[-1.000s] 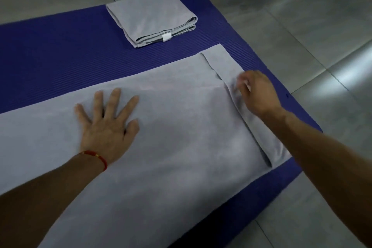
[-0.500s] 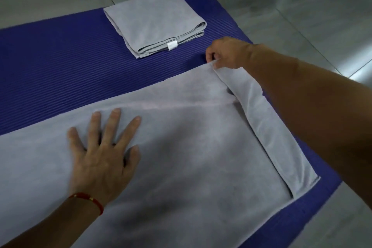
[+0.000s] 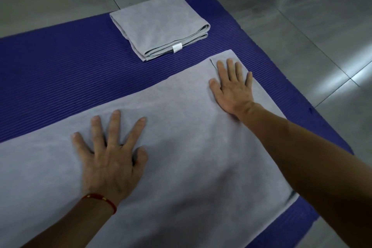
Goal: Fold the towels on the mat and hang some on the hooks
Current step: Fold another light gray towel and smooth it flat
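Towel (image 3: 181, 147): spread on mat (image 3: 60, 62), right end turned over. Left hand (image 3: 109, 159), right hand (image 3: 231, 90): both grips wide, flat, pressing cloth. Step, likely: smoothing the fold. Next: pinch an edge, fold again. Folded towel (image 3: 159, 26) beyond.

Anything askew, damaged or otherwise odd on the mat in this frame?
Nothing stands out. The spread towel lies flat on the mat under the left hand and right hand, its right end turned over; the folded towel sits neatly behind.
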